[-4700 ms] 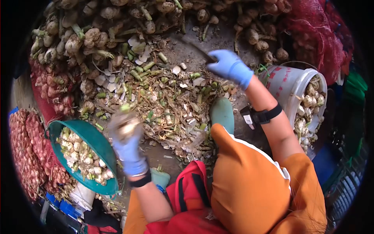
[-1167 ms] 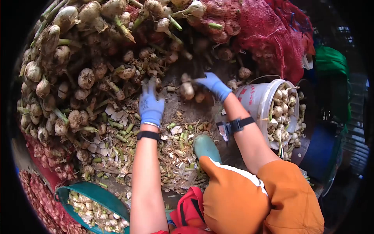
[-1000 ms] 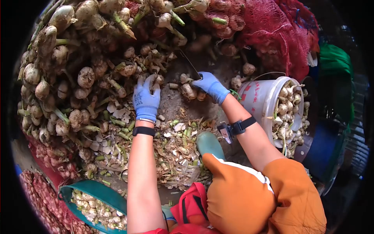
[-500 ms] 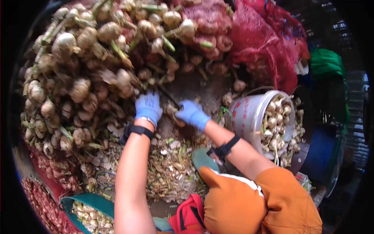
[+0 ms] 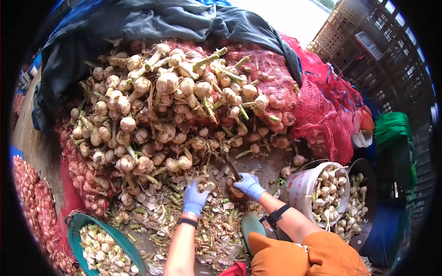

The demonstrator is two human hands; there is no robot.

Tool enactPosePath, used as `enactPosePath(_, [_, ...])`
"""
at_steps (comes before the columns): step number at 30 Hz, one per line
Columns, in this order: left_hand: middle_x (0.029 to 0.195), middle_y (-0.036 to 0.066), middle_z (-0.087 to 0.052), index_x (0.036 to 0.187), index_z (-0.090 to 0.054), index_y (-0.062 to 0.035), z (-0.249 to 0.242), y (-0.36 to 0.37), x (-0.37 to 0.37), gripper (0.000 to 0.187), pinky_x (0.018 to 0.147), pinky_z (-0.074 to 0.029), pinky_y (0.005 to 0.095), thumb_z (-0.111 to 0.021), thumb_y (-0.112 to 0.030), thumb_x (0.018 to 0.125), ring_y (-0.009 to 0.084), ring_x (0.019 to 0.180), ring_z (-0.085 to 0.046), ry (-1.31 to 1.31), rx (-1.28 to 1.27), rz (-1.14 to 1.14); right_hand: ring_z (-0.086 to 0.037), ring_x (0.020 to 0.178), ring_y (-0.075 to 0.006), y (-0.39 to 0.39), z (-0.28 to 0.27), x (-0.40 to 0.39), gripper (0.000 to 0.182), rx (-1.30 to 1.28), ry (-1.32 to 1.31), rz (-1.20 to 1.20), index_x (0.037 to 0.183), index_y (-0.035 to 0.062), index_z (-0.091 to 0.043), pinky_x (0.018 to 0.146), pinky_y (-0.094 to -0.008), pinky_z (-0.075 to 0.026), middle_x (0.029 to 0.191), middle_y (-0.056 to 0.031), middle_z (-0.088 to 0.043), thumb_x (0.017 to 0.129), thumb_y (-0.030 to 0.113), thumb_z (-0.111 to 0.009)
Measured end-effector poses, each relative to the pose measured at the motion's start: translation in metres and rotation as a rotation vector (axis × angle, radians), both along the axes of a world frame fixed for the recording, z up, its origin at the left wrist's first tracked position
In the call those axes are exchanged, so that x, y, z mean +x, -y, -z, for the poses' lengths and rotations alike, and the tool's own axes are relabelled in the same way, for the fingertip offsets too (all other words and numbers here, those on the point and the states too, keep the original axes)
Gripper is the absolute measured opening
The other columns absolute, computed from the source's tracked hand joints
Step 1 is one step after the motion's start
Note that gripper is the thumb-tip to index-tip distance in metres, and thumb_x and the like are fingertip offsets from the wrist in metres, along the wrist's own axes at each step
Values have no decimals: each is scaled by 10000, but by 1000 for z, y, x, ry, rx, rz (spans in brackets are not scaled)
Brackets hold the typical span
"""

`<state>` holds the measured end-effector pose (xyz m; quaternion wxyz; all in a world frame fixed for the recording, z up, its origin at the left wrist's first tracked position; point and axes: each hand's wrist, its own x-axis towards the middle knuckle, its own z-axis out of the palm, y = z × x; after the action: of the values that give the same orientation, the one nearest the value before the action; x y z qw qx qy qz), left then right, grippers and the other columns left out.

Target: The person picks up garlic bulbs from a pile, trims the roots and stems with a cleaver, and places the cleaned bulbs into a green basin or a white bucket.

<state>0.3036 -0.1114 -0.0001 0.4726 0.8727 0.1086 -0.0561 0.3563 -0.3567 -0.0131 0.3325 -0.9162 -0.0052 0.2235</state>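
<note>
My left hand (image 5: pixel 195 198), in a pale blue glove, is closed around a dirty garlic bulb (image 5: pixel 207 186) above the trimmings; motion smears its fingertips. To its right, my right hand (image 5: pixel 249 186), gloved the same way, grips the near end of a long dark bar-like tool (image 5: pixel 231 168), perhaps a blade. Just under that hand sits a brownish block or bulb (image 5: pixel 234 189), too partly hidden to name. A large heap of garlic bulbs with stalks (image 5: pixel 166 83) rises beyond both hands.
Cut stalks and peelings (image 5: pixel 177 225) cover the floor. Trimmed garlic fills a white bucket (image 5: pixel 294 189) at right and a green basin (image 5: pixel 73 239) at lower left. Red mesh sacks (image 5: pixel 324 110) and a dark cloth (image 5: pixel 152 20) border the heap. A green shoe (image 5: pixel 247 230) stands nearby.
The view has tilted up, showing more of the heap and cloth. My left hand has drawn back from the heap's edge towards me, now with a garlic bulb. My right hand keeps its grip.
</note>
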Motion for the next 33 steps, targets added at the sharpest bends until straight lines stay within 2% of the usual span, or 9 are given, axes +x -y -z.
enactPosePath(1, [1108, 153, -646, 1176, -581, -44, 58, -8, -18, 488, 784, -530, 377, -773, -309, 814, 300, 937, -660, 295, -63, -52, -668, 802, -327, 1, 2, -2, 321, 205, -67, 141, 949, 142, -699, 723, -399, -516, 853, -112, -710, 723, 370, -679])
enactPosePath(4, [1092, 39, -669, 1313, -509, -81, 33, 9, -67, 448, 563, -514, 215, -692, -195, 919, 130, 671, -640, -210, -1016, -388, -603, 718, -256, -18, -46, -15, 266, 206, 238, -33, 896, 43, -649, 700, -379, -486, 757, -123, -631, 747, 252, -719])
enactPosePath(7, [1160, 26, -633, 1372, -463, -125, -19, 37, -83, 536, 732, -561, 333, -652, -382, 942, 184, 911, -647, -247, -1367, -462, -574, 759, -389, -52, -89, -40, 286, 151, 323, -397, 866, 38, -625, 721, -424, -474, 790, -174, -611, 714, 262, -718])
enactPosePath(9, [1241, 39, -601, 1367, -505, -164, 2, 34, -93, 484, 863, -537, 381, -579, -431, 969, 190, 1062, -603, -197, -1411, -432, -579, 758, -382, -73, -95, -59, 283, 382, 382, -495, 878, 40, -623, 727, -422, -473, 813, -183, -606, 729, 260, -720])
enactPosePath(13, [966, 66, -667, 1073, -619, -72, -20, 8, -99, 278, 781, -553, 360, -591, -324, 961, 210, 851, -646, -56, -1629, -617, -556, 710, -84, -58, -107, -52, 286, 625, -219, -1, 937, 74, -671, 639, -303, -479, 790, -2, -636, 838, 342, -698])
enactPosePath(19, [972, 100, -620, 1142, -590, -43, -30, 33, -123, 449, 649, -514, 351, -585, -439, 930, 226, 795, -614, -358, -1772, -365, -600, 772, -89, -47, -116, -34, 426, 1092, -268, 31, 1108, 43, -682, 673, -249, -492, 900, -7, -676, 837, 365, -748])
enactPosePath(22, [968, 88, -611, 1242, -554, -52, -25, 50, -114, 518, 685, -523, 362, -582, -467, 934, 220, 833, -611, -358, -1463, -352, -621, 795, -95, -19, -127, -7, 407, 714, -405, -33, 1104, 34, -691, 696, -271, -512, 923, -28, -702, 839, 338, -748])
enactPosePath(26, [1045, 89, -627, 1162, -604, -47, 27, 15, -105, 374, 723, -570, 392, -505, -368, 998, 197, 890, -627, -57, -816, -562, -641, 906, -351, 68, -40, 47, 299, -122, 738, 230, 993, 109, -711, 783, -403, -521, 1029, -131, -675, 777, 315, -697])
enactPosePath(33, [1058, 110, -646, 1102, -632, 38, 90, -41, -131, 378, 957, -454, 381, -488, -302, 1017, 251, 998, -602, 90, -146, -292, -353, 1369, -343, 147, -26, 66, 409, -909, 288, 393, 1112, 235, -708, 1101, -628, -239, 1444, -64, -471, 760, 436, -652])
